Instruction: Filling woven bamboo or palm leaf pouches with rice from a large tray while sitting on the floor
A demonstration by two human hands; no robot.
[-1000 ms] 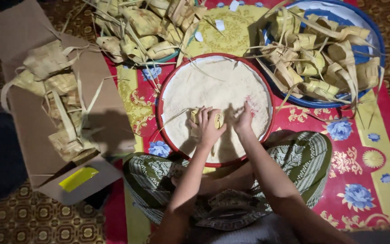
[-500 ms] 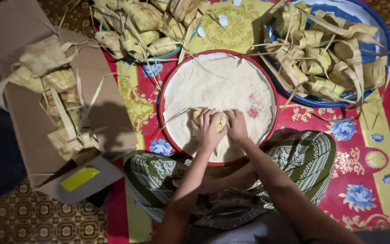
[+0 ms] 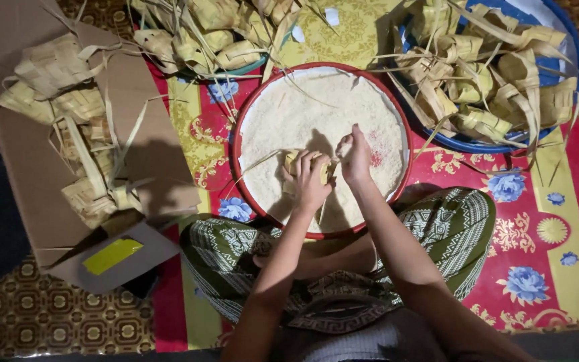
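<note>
Since the earlier frame, your right hand (image 3: pixel 355 157) is lifting off the woven palm-leaf pouch (image 3: pixel 306 169), fingers pinched together above it; what they pinch, you cannot tell. Your left hand (image 3: pixel 311 182) is clasping the pouch, pale yellow-green, over the red-rimmed basin of rice (image 3: pixel 316 114). One basin; one blue tray of pouches (image 3: pixel 571 40) right of it; one cardboard box (image 3: pixel 28 174) left.

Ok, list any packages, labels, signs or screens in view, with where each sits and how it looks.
Cardboard box: left of the person, on the floor, brown, opened flat, with woven palm-leaf pouches lying on it.
Label: on the box's near flap, a yellow-green rectangle set slantwise.
No signs or screens show.
</note>
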